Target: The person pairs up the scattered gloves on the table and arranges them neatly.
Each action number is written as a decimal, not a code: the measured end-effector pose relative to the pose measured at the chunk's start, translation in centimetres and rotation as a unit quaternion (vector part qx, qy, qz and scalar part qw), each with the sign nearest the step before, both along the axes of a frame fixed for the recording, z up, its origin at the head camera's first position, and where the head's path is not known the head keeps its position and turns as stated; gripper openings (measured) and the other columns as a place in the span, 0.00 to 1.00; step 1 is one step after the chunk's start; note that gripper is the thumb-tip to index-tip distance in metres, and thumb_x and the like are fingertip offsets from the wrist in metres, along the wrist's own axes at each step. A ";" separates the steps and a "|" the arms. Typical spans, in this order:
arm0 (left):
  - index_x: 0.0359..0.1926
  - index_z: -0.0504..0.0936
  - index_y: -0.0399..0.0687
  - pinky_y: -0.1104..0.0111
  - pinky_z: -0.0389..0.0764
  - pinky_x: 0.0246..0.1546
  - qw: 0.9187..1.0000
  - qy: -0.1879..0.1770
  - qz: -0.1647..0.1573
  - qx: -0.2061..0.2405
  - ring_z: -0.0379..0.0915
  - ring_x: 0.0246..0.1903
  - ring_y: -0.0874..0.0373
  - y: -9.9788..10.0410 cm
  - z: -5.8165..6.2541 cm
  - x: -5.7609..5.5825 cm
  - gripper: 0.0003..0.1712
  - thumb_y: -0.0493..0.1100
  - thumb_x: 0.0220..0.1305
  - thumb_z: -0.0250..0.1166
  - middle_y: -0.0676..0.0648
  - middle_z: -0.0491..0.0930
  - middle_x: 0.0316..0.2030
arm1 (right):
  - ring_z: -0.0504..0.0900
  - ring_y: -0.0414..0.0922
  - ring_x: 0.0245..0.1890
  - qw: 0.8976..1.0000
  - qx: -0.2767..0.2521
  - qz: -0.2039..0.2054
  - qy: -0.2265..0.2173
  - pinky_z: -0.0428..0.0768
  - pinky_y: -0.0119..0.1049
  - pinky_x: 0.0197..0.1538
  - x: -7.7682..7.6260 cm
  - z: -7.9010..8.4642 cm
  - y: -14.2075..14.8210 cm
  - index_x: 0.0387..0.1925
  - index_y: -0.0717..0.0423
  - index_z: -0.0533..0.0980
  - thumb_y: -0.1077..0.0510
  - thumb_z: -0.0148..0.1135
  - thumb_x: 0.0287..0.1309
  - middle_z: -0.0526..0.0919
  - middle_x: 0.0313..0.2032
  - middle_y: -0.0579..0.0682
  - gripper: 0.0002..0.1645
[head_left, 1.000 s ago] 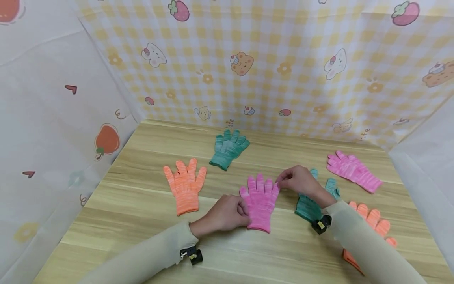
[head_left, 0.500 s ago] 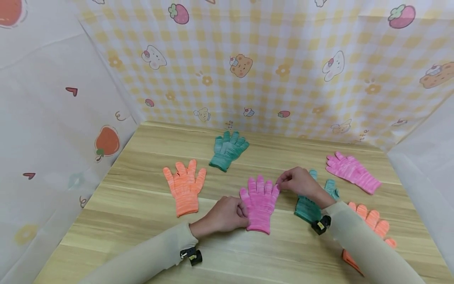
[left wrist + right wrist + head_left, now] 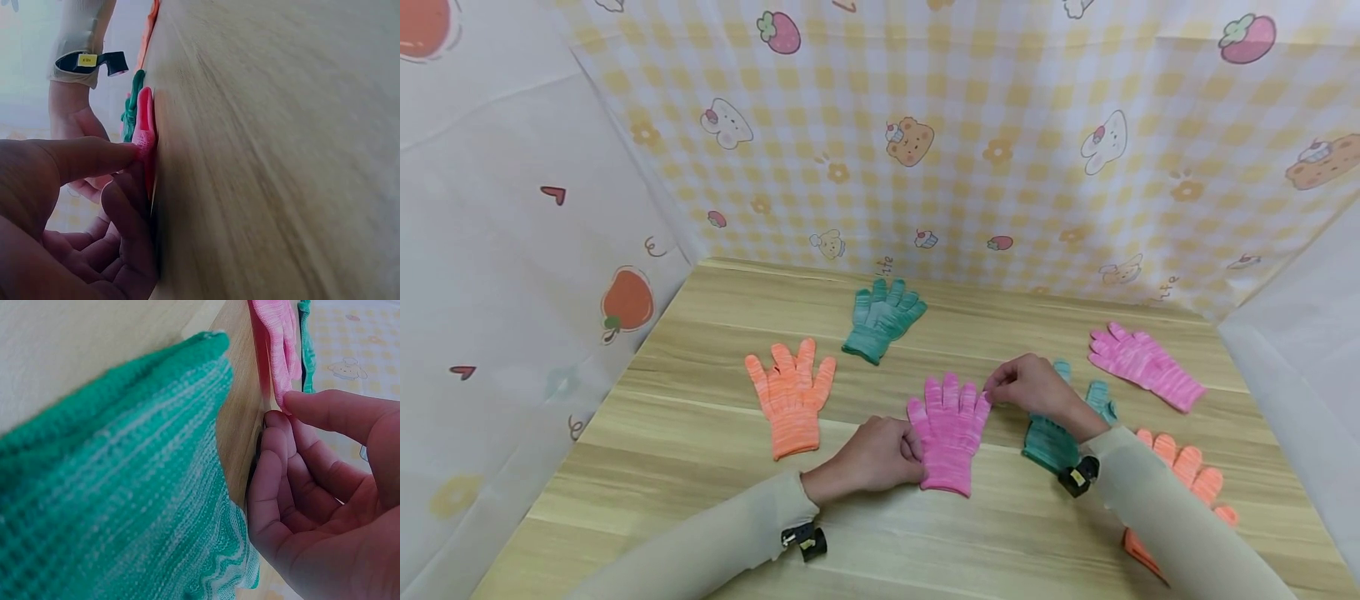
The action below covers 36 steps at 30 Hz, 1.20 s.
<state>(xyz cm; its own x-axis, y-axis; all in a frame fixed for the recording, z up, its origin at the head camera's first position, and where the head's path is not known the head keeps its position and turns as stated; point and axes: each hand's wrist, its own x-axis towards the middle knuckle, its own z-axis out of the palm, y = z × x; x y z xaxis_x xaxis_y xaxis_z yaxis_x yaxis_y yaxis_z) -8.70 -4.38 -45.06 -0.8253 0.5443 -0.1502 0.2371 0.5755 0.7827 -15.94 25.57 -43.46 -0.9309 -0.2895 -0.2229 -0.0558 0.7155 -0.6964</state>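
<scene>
A pink knit glove (image 3: 951, 437) lies flat on the wooden table in the middle of the head view, its fingers pointing to the back. My left hand (image 3: 880, 454) pinches its left edge near the cuff; in the left wrist view the thumb presses on the pink fabric (image 3: 145, 134). At the glove's right side, my right hand (image 3: 1033, 387) pinches the tip of its outermost finger between thumb and forefinger, as the right wrist view shows on the pink fingertip (image 3: 284, 394). A green glove (image 3: 1051, 442) lies under my right wrist, partly hidden by it.
An orange glove (image 3: 793, 400) lies to the left and a green glove (image 3: 883, 317) at the back. On the right are a second pink glove (image 3: 1146, 362) and another orange glove (image 3: 1187, 462), partly behind my right sleeve. A checked cloth (image 3: 1000, 192) hangs behind the table.
</scene>
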 end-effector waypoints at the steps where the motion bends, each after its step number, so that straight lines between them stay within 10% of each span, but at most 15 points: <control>1: 0.30 0.85 0.53 0.69 0.77 0.31 1.000 0.000 0.000 0.000 0.75 0.26 0.68 0.0 0.0 0.0 0.11 0.37 0.55 0.81 0.60 0.81 0.23 | 0.73 0.44 0.30 1.000 0.000 0.001 0.000 0.70 0.37 0.31 0.0 0.0 0.0 0.40 0.57 0.91 0.57 0.75 0.68 0.89 0.32 0.45 0.06; 36: 0.42 0.84 0.47 0.68 0.81 0.35 0.998 -0.045 0.010 0.045 0.79 0.30 0.64 -0.5 0.9 -1.4 0.12 0.41 0.60 0.77 0.57 0.84 0.31 | 0.77 0.46 0.34 1.000 -0.023 0.016 -0.014 0.75 0.38 0.36 0.0 0.1 0.5 0.43 0.56 0.89 0.57 0.76 0.67 0.88 0.35 0.48 0.07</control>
<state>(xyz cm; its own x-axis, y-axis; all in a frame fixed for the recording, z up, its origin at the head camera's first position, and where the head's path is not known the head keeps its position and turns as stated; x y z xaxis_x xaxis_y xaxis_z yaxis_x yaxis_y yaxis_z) -10.10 -4.84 -44.19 -0.8211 0.5431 -0.1755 0.1534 0.5062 0.8487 -15.95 26.03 -43.39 -0.9146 -0.3296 -0.2341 -0.0586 0.6810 -0.7299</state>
